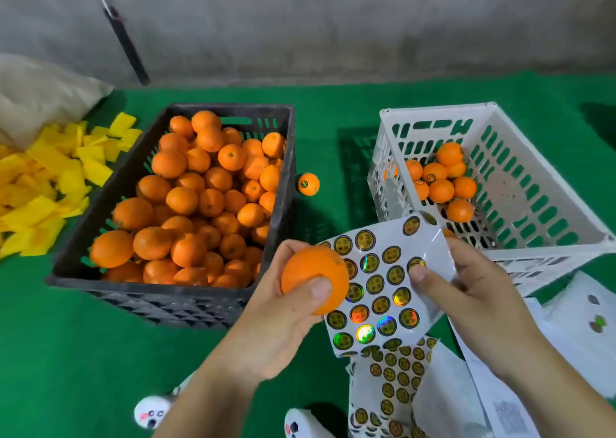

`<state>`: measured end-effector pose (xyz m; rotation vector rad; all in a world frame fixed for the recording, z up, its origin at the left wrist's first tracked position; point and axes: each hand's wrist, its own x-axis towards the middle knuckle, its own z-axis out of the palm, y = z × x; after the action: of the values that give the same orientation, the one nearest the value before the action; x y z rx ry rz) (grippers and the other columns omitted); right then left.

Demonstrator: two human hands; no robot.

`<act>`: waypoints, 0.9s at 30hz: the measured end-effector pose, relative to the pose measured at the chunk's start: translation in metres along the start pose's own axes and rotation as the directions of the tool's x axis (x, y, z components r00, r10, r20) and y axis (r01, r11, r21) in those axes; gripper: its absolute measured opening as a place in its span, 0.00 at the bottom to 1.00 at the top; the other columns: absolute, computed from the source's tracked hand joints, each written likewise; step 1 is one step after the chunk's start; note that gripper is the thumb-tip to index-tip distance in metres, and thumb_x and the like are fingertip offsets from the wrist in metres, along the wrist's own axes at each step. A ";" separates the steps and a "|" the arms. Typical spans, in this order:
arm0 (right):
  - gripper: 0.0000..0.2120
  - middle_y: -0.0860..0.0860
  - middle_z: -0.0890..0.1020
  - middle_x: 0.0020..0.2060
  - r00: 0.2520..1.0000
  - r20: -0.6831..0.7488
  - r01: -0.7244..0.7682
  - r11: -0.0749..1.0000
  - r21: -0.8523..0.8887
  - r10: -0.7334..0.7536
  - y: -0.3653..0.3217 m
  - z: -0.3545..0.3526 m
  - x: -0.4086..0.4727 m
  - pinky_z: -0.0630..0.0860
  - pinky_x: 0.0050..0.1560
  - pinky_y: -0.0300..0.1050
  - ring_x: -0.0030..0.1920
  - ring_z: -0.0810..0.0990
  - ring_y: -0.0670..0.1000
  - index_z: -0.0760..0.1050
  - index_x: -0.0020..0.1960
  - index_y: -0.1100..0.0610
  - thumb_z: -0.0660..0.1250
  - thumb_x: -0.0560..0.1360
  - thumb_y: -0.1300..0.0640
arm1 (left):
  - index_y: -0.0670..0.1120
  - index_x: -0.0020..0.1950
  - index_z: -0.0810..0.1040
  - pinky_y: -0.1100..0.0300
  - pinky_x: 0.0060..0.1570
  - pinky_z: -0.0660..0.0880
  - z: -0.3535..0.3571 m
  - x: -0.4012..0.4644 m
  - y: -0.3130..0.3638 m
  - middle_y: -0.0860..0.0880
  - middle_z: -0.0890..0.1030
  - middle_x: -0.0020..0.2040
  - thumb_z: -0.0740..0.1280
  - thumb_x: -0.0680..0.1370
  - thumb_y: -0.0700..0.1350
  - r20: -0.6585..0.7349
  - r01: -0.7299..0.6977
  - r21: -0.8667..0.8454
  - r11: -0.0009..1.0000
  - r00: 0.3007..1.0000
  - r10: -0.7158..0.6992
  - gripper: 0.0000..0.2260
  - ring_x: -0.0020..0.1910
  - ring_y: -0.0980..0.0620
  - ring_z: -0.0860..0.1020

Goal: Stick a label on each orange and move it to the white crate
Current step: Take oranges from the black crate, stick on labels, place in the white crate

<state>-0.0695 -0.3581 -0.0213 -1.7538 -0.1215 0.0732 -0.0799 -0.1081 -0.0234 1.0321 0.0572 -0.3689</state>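
My left hand grips an orange in the lower middle, thumb across its front. Beside it, my right hand holds a white sheet of round holographic labels, thumb pressing on a label near the sheet's right edge. The orange overlaps the sheet's left edge. A black crate heaped with oranges stands to the left. The white crate at the right, tilted toward me, holds several labelled oranges. One labelled orange lies alone on the green cloth between the crates.
More label sheets and white backing papers lie at the lower right. A pile of yellow paper pieces and a beige sack are at the left. A dark rod leans on the grey wall behind.
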 end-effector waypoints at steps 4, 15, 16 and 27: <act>0.27 0.50 0.71 0.64 0.899 -0.183 0.161 0.688 -0.707 -0.399 -0.002 0.012 -0.015 0.63 0.63 0.32 0.63 0.72 0.55 0.71 0.73 0.51 0.76 0.78 0.54 | 0.56 0.52 0.77 0.45 0.58 0.76 0.009 -0.009 -0.027 0.41 0.79 0.56 0.88 0.57 0.57 -0.064 -0.067 0.016 0.998 0.996 0.068 0.30 0.54 0.42 0.80; 0.06 0.50 0.85 0.38 0.992 0.021 0.129 0.981 -0.147 -0.127 -0.033 0.004 -0.027 0.78 0.40 0.42 0.37 0.81 0.51 0.85 0.46 0.45 0.72 0.73 0.45 | 0.53 0.64 0.69 0.61 0.42 0.79 0.020 -0.024 -0.015 0.53 0.79 0.55 0.82 0.67 0.61 0.196 -0.220 0.419 0.881 0.969 0.149 0.33 0.48 0.50 0.83; 0.06 0.51 0.85 0.37 0.992 0.043 0.120 0.986 -0.113 -0.115 -0.034 0.002 -0.028 0.77 0.39 0.42 0.37 0.80 0.54 0.86 0.46 0.47 0.73 0.73 0.47 | 0.53 0.64 0.69 0.60 0.42 0.79 0.020 -0.025 -0.016 0.52 0.78 0.56 0.82 0.67 0.61 0.206 -0.219 0.408 0.886 0.968 0.144 0.33 0.49 0.49 0.83; 0.05 0.55 0.86 0.36 0.998 0.055 0.028 0.999 0.031 -0.029 -0.030 -0.006 -0.033 0.78 0.37 0.39 0.35 0.80 0.51 0.87 0.44 0.50 0.75 0.70 0.51 | 0.51 0.63 0.70 0.61 0.43 0.78 0.025 -0.026 -0.021 0.54 0.79 0.54 0.81 0.69 0.62 0.218 -0.206 0.343 0.916 0.966 0.136 0.32 0.48 0.53 0.82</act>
<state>-0.1024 -0.3628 0.0092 -1.7204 -0.1852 0.1026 -0.1143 -0.1321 -0.0220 1.3534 -0.2840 -0.3214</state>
